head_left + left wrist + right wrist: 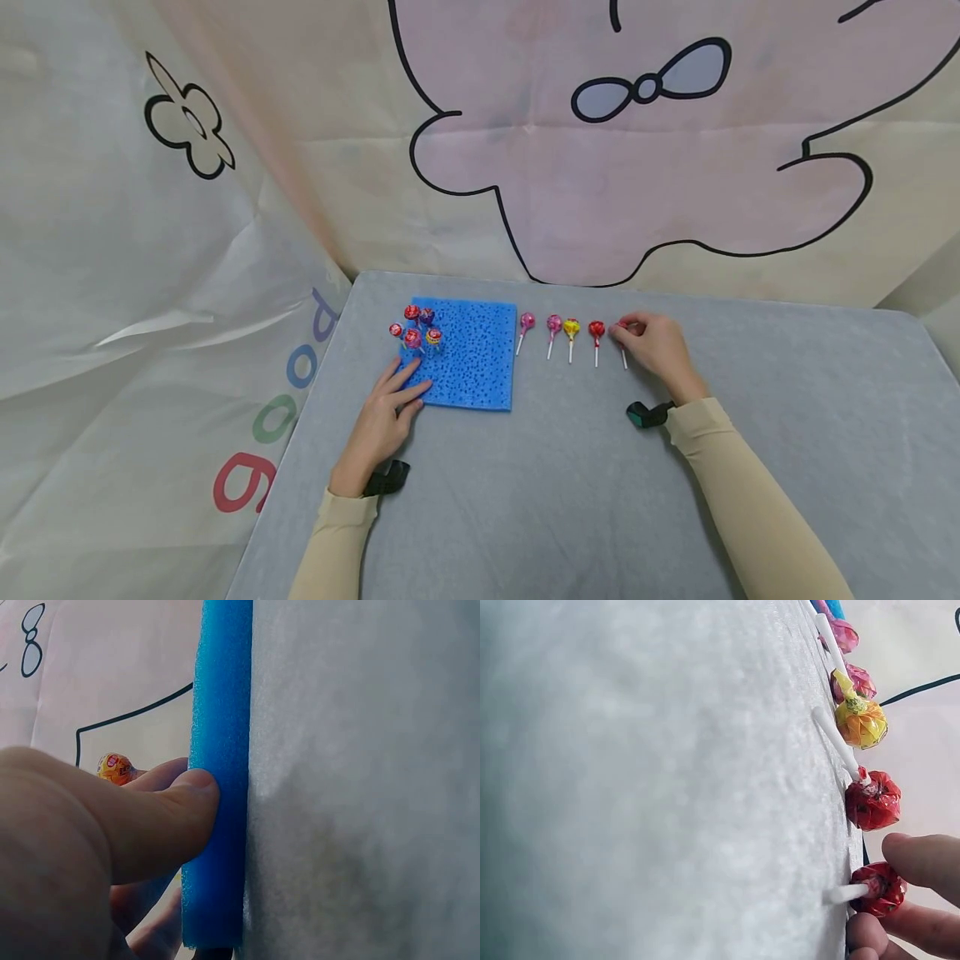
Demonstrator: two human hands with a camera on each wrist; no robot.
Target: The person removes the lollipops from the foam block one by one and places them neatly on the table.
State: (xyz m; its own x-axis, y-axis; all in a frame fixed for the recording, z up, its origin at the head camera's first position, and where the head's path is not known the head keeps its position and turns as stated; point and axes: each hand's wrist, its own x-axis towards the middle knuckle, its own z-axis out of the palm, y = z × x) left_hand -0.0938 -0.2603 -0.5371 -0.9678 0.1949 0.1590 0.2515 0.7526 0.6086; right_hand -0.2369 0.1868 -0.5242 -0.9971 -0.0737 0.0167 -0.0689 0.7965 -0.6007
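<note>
A blue foam block (pixel 472 358) lies on the table, with several lollipops (pixel 412 338) standing in its left part. My left hand (pixel 381 423) rests on its lower left corner, fingers spread over the top; in the left wrist view the thumb (pixel 196 806) presses the block's side. To the right of the block, several wrapped lollipops lie in a row: pink ones (pixel 554 323), a yellow one (pixel 572 327) and a red one (pixel 597 330). At the row's right end my right hand (pixel 658 346) pinches another red lollipop (pixel 879 891) by its wrapped head, its white stick pointing away from the fingers.
A grey cloth covers the table (pixel 540 500). Behind it hangs a printed curtain (pixel 675 183), and another light sheet (pixel 135 333) hangs along the left side. Each wrist wears a dark camera mount (pixel 387 478).
</note>
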